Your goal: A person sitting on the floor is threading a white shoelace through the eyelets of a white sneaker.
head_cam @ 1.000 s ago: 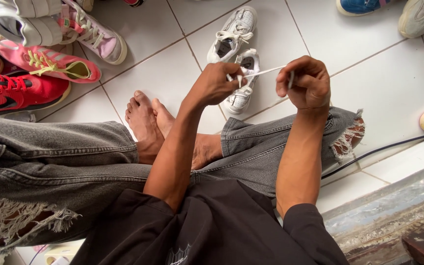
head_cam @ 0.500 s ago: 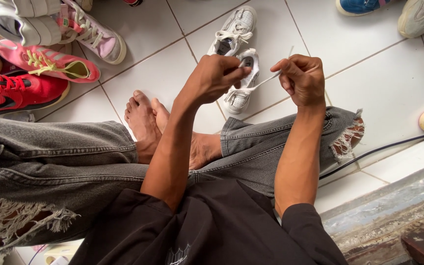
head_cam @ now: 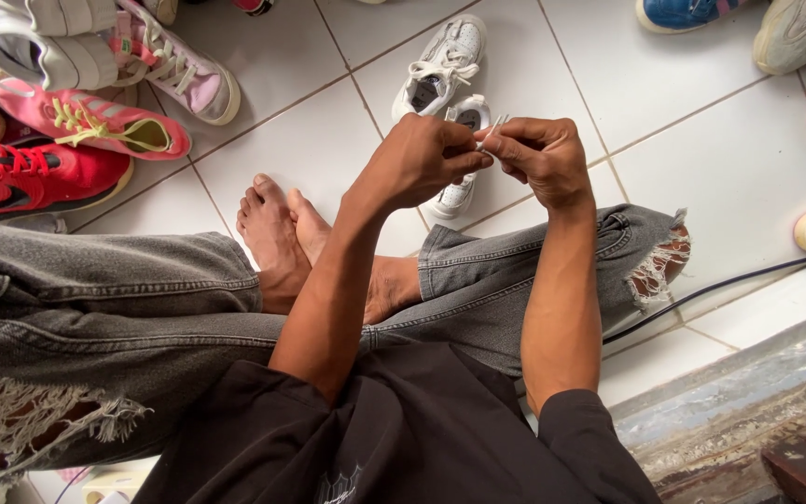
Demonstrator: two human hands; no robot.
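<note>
Black long-sleeved top [head_cam: 422,439], ripped grey jeans [head_cam: 123,308], bare feet [head_cam: 277,229].

I sit on a white tiled floor [head_cam: 310,140]. Two small white sneakers [head_cam: 440,65] lie ahead of me; pink sneakers [head_cam: 95,121] and red sneakers [head_cam: 30,177] crowd the far-left corner.

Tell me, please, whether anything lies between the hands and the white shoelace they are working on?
Nothing visible does: the left hand and right hand meet, both pinching the white shoelace directly above the small white shoe.
</note>
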